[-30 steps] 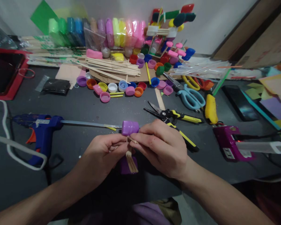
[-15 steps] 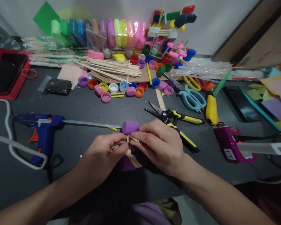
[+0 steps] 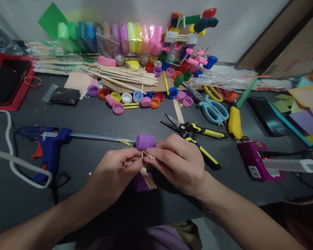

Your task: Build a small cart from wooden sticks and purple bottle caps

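Both hands meet near the front of the dark table around a small bundle of wooden sticks [image 3: 147, 178]. My left hand [image 3: 118, 166] pinches the sticks between thumb and fingers. From the other side, my right hand [image 3: 178, 161] presses its fingertips on a short stick at the same spot. A purple cylinder [image 3: 145, 142], perhaps clay, sits just above the fingertips. Below the hands a second purple piece [image 3: 141, 183] shows behind the bundle, partly hidden. How the purple pieces join the sticks is covered by my fingers.
Left lies a blue glue gun [image 3: 48, 139] with a long glue stick [image 3: 101, 138]. Pruning shears [image 3: 190, 130] lie beyond my right hand, with blue-handled scissors [image 3: 213, 109] and a yellow cutter [image 3: 235, 123] near. A purple power strip [image 3: 255, 159] is at right; bottle caps [image 3: 126, 98] line the back.
The stick bundle has turned slightly, so several separate stick ends now show. My hands keep their pinch in nearly the same place.
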